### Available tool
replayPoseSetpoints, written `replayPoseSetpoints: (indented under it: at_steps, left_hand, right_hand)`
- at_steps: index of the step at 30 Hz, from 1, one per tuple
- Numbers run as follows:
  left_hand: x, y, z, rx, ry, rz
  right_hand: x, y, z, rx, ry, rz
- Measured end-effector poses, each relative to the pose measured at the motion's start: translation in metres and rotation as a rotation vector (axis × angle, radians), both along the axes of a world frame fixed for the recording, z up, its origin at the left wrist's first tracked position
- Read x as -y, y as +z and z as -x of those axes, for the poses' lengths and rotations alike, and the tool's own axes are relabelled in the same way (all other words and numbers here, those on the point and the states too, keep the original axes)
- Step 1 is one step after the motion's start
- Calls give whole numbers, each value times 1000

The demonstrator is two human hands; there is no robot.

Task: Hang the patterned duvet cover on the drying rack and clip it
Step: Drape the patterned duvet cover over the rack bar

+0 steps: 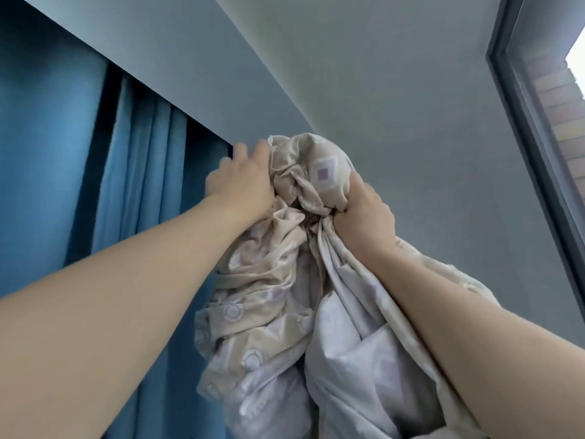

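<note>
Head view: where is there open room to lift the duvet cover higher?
Open above the duvet cover, under the ceiling, and rightward toward the window frame. Crowded left: blue curtain beside the left hand. No rack visible.

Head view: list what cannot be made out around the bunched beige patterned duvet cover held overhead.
- Drying rack and clips: neither shows in the head view, so whether the beige patterned duvet cover is hung cannot be told.
- Left hand fingertips: buried in bunched fabric.
- Right hand fingers: curled behind the gathered cloth.
- The cover's lower part: cut off by the bottom edge.
- Blue curtain: its top is hidden behind the ceiling recess.
</note>
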State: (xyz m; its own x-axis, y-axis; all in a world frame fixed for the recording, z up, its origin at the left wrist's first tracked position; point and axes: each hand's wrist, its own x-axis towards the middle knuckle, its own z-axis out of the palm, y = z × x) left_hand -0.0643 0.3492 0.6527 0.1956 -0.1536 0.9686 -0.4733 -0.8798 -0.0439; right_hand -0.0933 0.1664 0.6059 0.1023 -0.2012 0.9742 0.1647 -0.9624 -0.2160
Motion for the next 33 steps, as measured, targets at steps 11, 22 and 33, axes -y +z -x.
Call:
replayPoseSetpoints:
  at_steps: [11,22,33]
  left_hand:
    - [-85,19,-23,-662,-520,755]
    - [-108,-66,-74,-983,-447,718]
    - [-229,-21,-11,-175,-163,847]
  right_hand:
    - [-64,23,-32,135,73,240]
    - [-83,-11,-61,164,358,196]
    - [-157,-22,-45,175,479,223]
